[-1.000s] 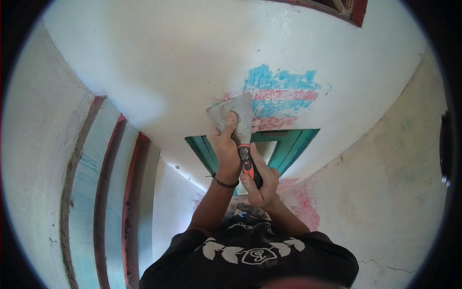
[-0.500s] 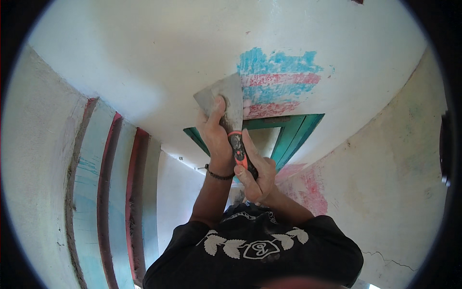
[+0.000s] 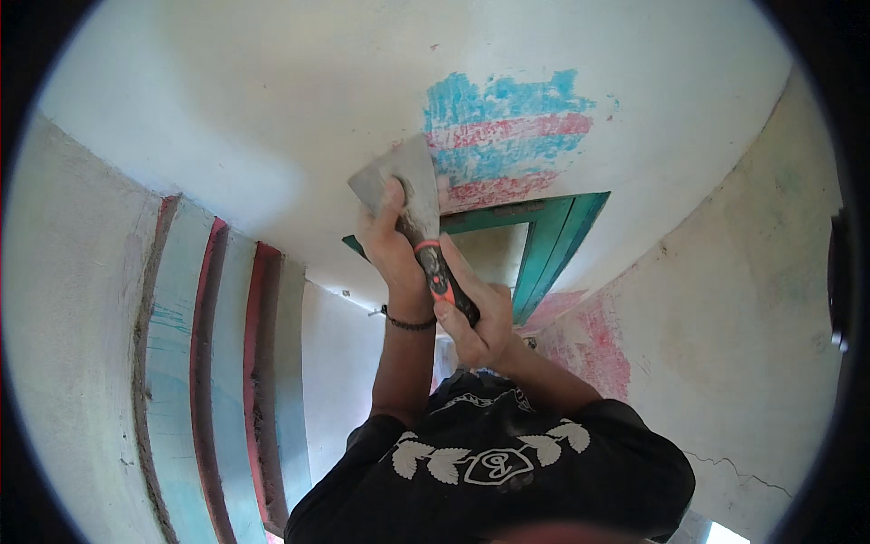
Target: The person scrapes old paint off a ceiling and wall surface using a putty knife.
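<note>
A wide-bladed scraper [image 3: 420, 201], with a grey metal blade and a black and orange handle, is held up in both hands before the pale wall. My right hand [image 3: 480, 319] is wrapped round the handle. On the blade's face lies the thumb of my left hand [image 3: 396, 249]; its other fingers are mostly hidden behind the scraper. The blade's upper edge is at the wall, beside a patch of exposed blue and pink paint [image 3: 507, 122]. Whitish dust coats both hands.
Below the paint patch is a green frame [image 3: 566, 245] set in the wall. Dusty, red-edged ledges [image 3: 207, 363] run along the left. The right-hand wall [image 3: 725, 335] has pink smears and a crack low down. A dark object [image 3: 839, 281] sits at the far right edge.
The paint patch and scraper have both shifted left in the picture, and the patch has risen. Against the patch, the blade now sits slightly lower. Both hands keep their grip.
</note>
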